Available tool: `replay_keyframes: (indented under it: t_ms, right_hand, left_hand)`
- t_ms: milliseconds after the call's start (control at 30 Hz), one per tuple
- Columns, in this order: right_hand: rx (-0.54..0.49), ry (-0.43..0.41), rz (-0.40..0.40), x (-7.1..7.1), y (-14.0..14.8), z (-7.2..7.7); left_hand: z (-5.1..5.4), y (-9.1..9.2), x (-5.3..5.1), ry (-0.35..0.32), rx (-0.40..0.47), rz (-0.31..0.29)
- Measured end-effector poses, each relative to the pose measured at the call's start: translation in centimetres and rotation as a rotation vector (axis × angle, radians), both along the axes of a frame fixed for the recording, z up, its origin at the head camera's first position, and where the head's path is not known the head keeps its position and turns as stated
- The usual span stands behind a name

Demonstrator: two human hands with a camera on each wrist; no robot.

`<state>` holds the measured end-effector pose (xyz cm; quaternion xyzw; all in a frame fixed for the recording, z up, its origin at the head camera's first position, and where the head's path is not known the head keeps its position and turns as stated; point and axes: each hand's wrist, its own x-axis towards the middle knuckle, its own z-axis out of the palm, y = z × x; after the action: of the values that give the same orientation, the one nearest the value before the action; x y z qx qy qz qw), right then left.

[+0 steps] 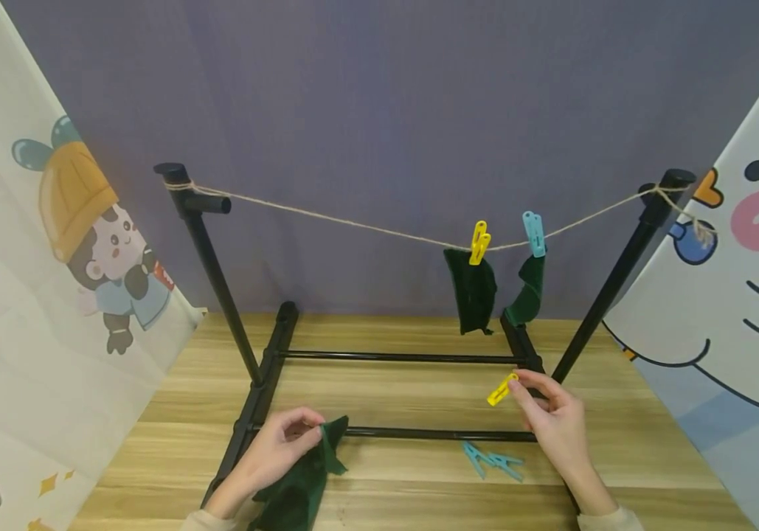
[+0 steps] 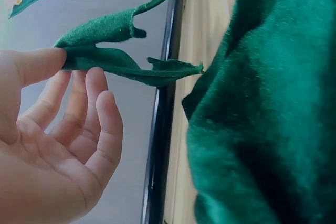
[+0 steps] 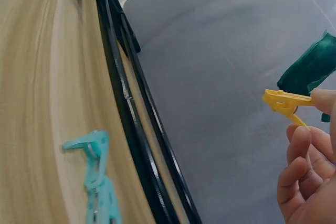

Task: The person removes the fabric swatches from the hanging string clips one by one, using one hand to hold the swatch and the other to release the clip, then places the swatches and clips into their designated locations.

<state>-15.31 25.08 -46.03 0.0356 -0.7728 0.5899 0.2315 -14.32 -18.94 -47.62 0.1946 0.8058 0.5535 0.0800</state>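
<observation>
My left hand (image 1: 277, 448) pinches a dark green cloth (image 1: 299, 487) by its upper edge, between thumb and fingertips; the rest droops toward the table at the lower left. In the left wrist view the pinched cloth (image 2: 105, 30) forms a fold beyond the thumb. A yellow clothespin (image 1: 501, 390) is held between the thumb and fingers of my right hand (image 1: 560, 428), above the frame's lower right. The right wrist view shows that yellow clothespin (image 3: 286, 100) gripped at its handles. Two light blue clothespins (image 1: 488, 460) lie on the table left of the right hand.
A string (image 1: 352, 223) runs between two black posts of a rack (image 1: 220, 287). From it hang a green cloth (image 1: 473, 295) with yellow clothespins (image 1: 479, 245) and another (image 1: 528, 295) with light blue ones (image 1: 534, 234). Black crossbars (image 1: 406, 358) span the wooden table (image 1: 173, 413).
</observation>
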Motion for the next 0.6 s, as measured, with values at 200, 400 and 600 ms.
replay_keyframes:
  t_ms: [200,400,600]
  right_hand:
    - [-0.004,-0.044,-0.008,0.2,0.2,-0.6]
    - [0.002,-0.1,-0.024,0.6,0.5,-1.1]
    - [0.015,-0.135,-0.022,0.8,0.5,-1.4]
  left_hand:
    - [-0.7,-0.2,0.1,-0.015,-0.002,-0.017]
    - [-1.1,-0.6,0.3,-0.017,-0.014,-0.056]
    - [-1.6,-1.0,0.5,-0.042,-0.06,-0.135]
